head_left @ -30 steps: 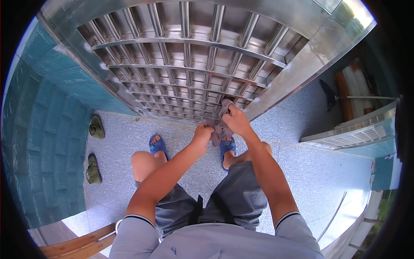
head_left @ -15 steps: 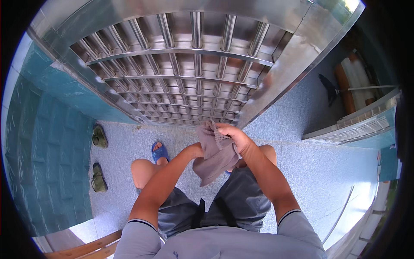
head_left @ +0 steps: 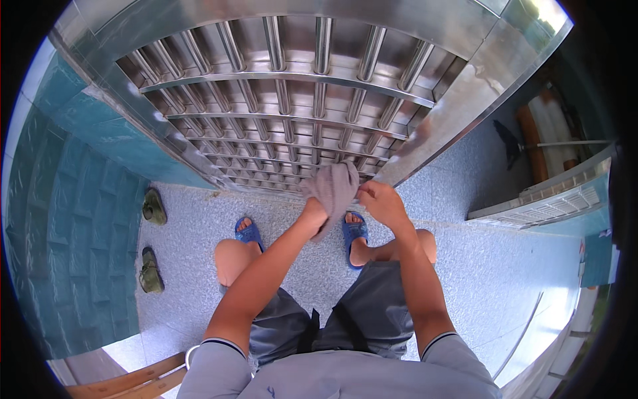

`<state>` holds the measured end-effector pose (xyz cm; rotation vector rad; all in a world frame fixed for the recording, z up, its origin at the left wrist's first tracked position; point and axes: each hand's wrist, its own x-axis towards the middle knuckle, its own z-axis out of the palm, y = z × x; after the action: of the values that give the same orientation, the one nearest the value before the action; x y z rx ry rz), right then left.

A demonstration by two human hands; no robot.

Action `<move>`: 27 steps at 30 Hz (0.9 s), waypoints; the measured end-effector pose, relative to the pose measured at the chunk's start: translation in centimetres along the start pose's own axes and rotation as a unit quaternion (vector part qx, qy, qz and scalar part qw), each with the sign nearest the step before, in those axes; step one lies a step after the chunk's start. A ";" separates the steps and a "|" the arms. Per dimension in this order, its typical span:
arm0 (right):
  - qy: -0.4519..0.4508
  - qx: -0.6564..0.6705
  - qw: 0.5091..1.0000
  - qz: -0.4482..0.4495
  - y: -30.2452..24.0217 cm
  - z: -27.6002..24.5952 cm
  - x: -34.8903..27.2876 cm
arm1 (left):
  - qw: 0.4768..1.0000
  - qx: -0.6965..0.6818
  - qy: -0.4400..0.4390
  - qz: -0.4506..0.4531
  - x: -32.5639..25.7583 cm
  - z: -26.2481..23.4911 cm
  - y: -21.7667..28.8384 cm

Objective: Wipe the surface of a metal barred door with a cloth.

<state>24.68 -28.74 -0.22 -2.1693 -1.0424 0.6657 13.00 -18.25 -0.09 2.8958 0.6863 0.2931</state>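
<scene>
The barred metal door [head_left: 284, 96] stands at your twelve o'clock. Before it, the greyish-brown cloth [head_left: 336, 187] runs lengthwise from one to seven o'clock. It drapes over your nearer left hand [head_left: 315, 214], fingers hidden, grip unclear. From your loosely curled right hand [head_left: 383, 203], it lies at ten o'clock; you can't tell whether the fingertips pinch it.

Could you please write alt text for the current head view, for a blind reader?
A person's left hand is partly hidden by a crumpled mauve-grey cloth before a barred metal panel; the right hand is at the cloth's right edge. The person wears blue sandals; green shoes stand beside a teal tiled wall at left.
</scene>
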 end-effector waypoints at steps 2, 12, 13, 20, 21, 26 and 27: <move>-0.020 0.003 1.000 0.006 -0.5 -0.1 -0.2 | 0.622 -0.708 -0.025 -0.332 -1.5 1.9 1.1; -0.004 -0.015 1.000 -0.023 1.3 -0.3 0.1 | 0.785 -0.590 0.129 -0.139 0.6 9.4 -0.3; -0.005 -0.014 1.000 -0.021 1.0 -0.4 0.0 | 0.743 -0.644 0.100 -0.153 0.7 8.4 -0.1; 0.033 0.083 0.996 -0.027 1.0 0.1 0.6 | 0.458 -0.873 -0.031 -0.163 0.3 3.2 1.1; 0.042 0.067 0.996 -0.031 1.1 0.1 0.7 | 0.458 -0.873 -0.031 -0.163 0.3 3.2 1.2; 0.007 0.164 0.986 0.007 0.1 -1.2 -0.2 | 0.256 -0.952 -0.020 -0.167 0.4 1.8 1.6; 0.011 0.151 0.988 -0.008 0.3 -1.3 -0.2 | 0.256 -0.952 -0.023 -0.167 0.4 2.3 1.7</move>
<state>25.56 -29.43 0.48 -1.8988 -0.8842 0.7396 14.59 -19.74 -1.90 0.2832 0.2535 0.4225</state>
